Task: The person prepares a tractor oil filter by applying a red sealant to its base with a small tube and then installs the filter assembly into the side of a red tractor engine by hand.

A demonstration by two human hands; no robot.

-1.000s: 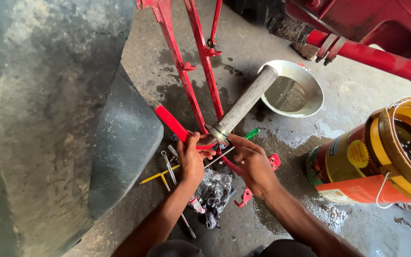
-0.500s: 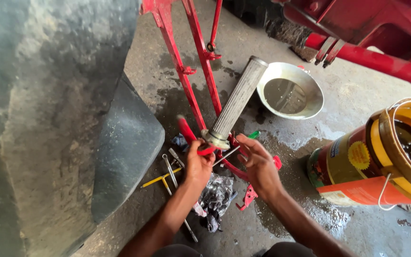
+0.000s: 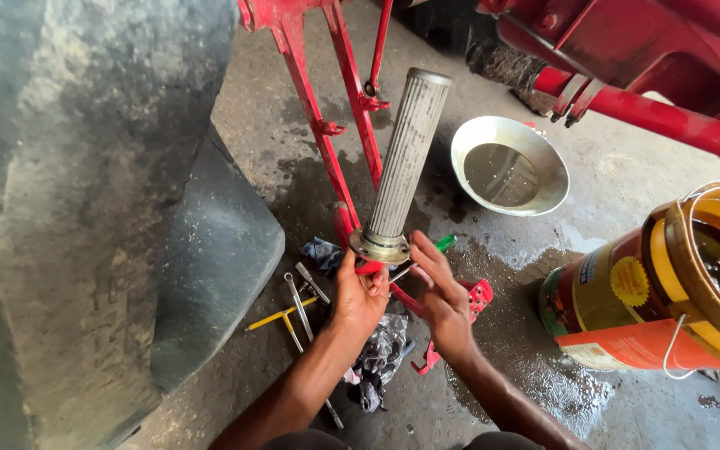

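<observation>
Filter tube (image 3: 405,158) out of machine, upright, flange end down. Left hand (image 3: 358,296) closed around flange; right hand (image 3: 443,296) open, fingertips steadying. Oil pan (image 3: 543,196) part-filled; tools (image 3: 297,304) lie on floor.

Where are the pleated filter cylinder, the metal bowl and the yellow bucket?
pleated filter cylinder (image 3: 403,158), head view, mid-body.
metal bowl (image 3: 468,137), head view, left rim.
yellow bucket (image 3: 668,258), head view, near rim.
</observation>
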